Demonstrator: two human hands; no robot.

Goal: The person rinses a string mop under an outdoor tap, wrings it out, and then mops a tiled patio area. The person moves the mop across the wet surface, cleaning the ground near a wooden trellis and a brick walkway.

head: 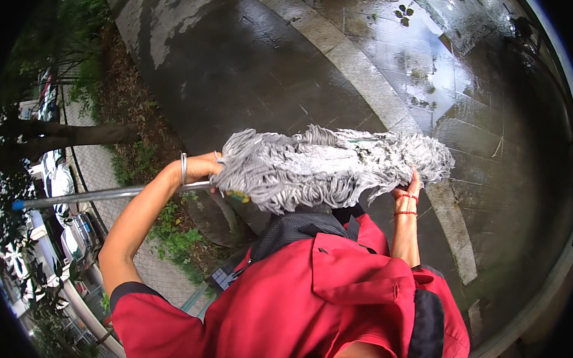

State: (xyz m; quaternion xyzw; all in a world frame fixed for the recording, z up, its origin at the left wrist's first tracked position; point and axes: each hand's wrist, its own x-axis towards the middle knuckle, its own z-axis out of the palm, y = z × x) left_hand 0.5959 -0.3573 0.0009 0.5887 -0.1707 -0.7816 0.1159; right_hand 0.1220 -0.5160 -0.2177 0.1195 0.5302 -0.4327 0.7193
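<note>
A wide string mop head [311, 168] with grey-white strands is held up across the front of my body. Its metal handle [103, 196], tipped blue, runs out to the left under my left forearm. My left hand [202, 168], with a silver bangle at the wrist, grips the mop at its left end, the fingers partly hidden by strands. At the right end my right hand [409, 187] has hold of the mop strands from below, thumb on top. Two red bead bracelets circle the right wrist.
Wet dark paving [273, 79] crossed by a pale stone strip [352, 67] lies beyond the mop. To the left are a planted bed [136, 96], a tree trunk [82, 134], a wire fence and parked vehicles [57, 180]. A curved pale edge runs along the right.
</note>
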